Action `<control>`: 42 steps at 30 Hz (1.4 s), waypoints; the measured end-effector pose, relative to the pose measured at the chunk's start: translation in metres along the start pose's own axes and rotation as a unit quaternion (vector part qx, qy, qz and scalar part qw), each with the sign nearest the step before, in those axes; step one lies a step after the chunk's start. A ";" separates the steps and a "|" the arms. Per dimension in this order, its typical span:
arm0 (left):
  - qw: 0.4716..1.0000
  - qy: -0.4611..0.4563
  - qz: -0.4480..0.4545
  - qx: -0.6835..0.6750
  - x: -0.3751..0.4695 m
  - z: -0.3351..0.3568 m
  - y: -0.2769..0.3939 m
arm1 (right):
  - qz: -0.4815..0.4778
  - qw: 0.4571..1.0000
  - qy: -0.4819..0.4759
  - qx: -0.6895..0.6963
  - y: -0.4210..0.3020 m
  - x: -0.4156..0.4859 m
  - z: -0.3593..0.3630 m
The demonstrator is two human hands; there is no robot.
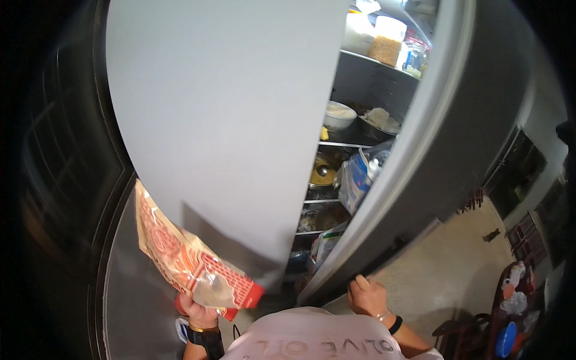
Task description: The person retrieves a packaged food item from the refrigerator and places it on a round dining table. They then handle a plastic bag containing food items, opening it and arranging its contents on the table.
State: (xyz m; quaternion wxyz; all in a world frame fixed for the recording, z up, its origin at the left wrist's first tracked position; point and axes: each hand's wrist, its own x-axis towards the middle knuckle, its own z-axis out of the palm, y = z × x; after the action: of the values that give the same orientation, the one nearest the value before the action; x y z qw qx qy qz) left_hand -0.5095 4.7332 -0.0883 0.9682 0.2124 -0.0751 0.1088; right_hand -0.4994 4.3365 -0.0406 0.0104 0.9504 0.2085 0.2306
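Observation:
My left hand (pixel 200 312), low on the left, grips a printed plastic food packet (pixel 193 265) in cream and red with a clear window. The packet leans up and to the left in front of a smooth pale grey panel. My right hand (pixel 368 294) is curled at the lower edge of the dark refrigerator door (pixel 432 175), which stands partly ajar. Through the gap show shelves with a plastic jar of grains (pixel 386 45), a white bowl (pixel 338 116) and a dark bowl of pale food (pixel 380 123). Filled bags (pixel 355 180) sit in the door's side.
The grey panel (pixel 225 112) fills the upper middle, beside a dark window-like pane (pixel 54 135) at the left. Beyond the door at the right are a tiled floor (pixel 432 265), dark red chairs, and a table (pixel 499 310) bearing bags and a blue basin (pixel 506 339).

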 end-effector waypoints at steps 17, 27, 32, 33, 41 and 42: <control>0.992 0.013 -0.091 -0.089 -0.053 0.088 -0.122 | 0.514 0.764 0.275 0.275 0.098 -0.252 -0.067; 0.984 0.083 -0.134 -0.090 -0.079 0.099 -0.152 | 0.562 0.690 0.358 0.282 0.187 -0.264 -0.080; 0.976 -0.141 -0.158 -0.042 -0.085 0.097 -0.161 | 0.508 0.747 0.339 0.264 0.227 -0.274 -0.071; 0.982 -0.068 -0.173 -0.037 -0.084 0.096 -0.163 | 0.522 0.743 0.339 0.244 0.233 -0.278 -0.069; 0.980 -0.009 -0.191 0.054 -0.072 0.087 -0.172 | 0.503 0.768 0.334 0.215 0.250 -0.289 -0.060; 0.980 -0.006 -0.186 0.073 -0.072 0.089 -0.170 | 0.506 0.769 0.332 0.206 0.250 -0.290 -0.061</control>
State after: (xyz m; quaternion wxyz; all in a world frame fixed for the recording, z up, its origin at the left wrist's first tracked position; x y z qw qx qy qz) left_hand -0.5463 4.5315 -0.0894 0.9530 0.2932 -0.0319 -0.0689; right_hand -0.6621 3.9874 -0.0831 -0.3735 0.7617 -0.2702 0.4553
